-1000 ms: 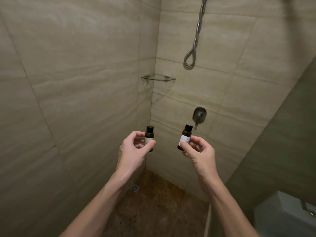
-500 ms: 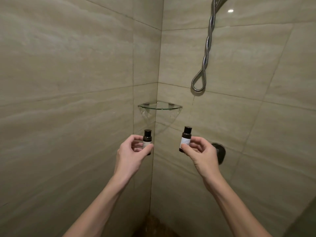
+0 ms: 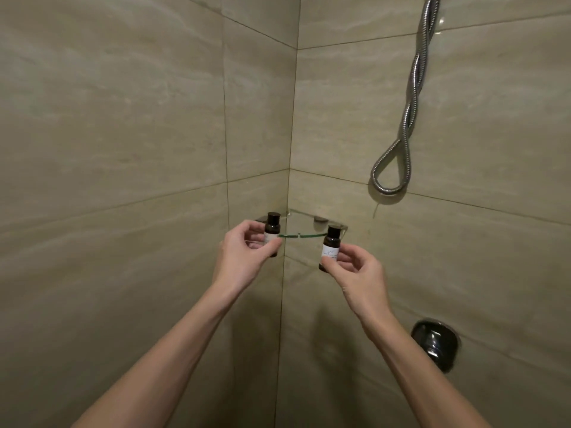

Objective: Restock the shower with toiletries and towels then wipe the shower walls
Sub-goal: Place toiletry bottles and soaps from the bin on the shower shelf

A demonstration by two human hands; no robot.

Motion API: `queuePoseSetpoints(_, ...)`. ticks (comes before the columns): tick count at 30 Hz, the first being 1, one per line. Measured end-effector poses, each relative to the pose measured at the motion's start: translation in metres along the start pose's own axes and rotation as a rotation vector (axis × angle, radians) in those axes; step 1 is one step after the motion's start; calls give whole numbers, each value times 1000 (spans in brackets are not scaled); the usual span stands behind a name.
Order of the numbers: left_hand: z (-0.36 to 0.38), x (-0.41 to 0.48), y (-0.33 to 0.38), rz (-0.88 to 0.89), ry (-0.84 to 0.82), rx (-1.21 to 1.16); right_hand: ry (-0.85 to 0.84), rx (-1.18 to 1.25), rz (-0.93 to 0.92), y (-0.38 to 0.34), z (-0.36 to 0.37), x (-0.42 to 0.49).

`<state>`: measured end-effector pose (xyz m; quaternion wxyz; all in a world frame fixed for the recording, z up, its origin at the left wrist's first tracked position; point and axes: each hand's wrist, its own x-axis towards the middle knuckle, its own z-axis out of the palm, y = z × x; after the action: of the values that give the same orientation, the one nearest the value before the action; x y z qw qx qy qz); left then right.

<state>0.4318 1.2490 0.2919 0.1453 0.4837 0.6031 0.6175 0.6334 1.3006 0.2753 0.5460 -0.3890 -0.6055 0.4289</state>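
Pinches a first bottle in the left hand and a second bottle in the right hand, both at the glass corner shelf rim, neither set down; appears early, towels and wall wiping outstanding.

The wall tiles are showing sandy beige with paler cloudy streaks running sideways, and thin dark grout lines are dividing them. The left bottle is showing dark brown under a black cap, with a pale label; the right bottle is wearing the same colours, its label white with faint print. The glass shelf is glinting clear with a green edge. The hose is shining silver, and the knob is gleaming dark.
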Motion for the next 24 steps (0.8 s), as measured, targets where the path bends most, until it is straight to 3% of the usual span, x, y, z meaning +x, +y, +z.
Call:
queuePoseSetpoints(10,60,159,-54,61,-99,195,35,-218,12,24,60,149)
queuePoseSetpoints(17,94,210,-72,58,-140,362,62,-567,-9,50,84,216)
queuePoseSetpoints(24,108,227,-76,96,-148,536,43,-763,-25,62,96,244)
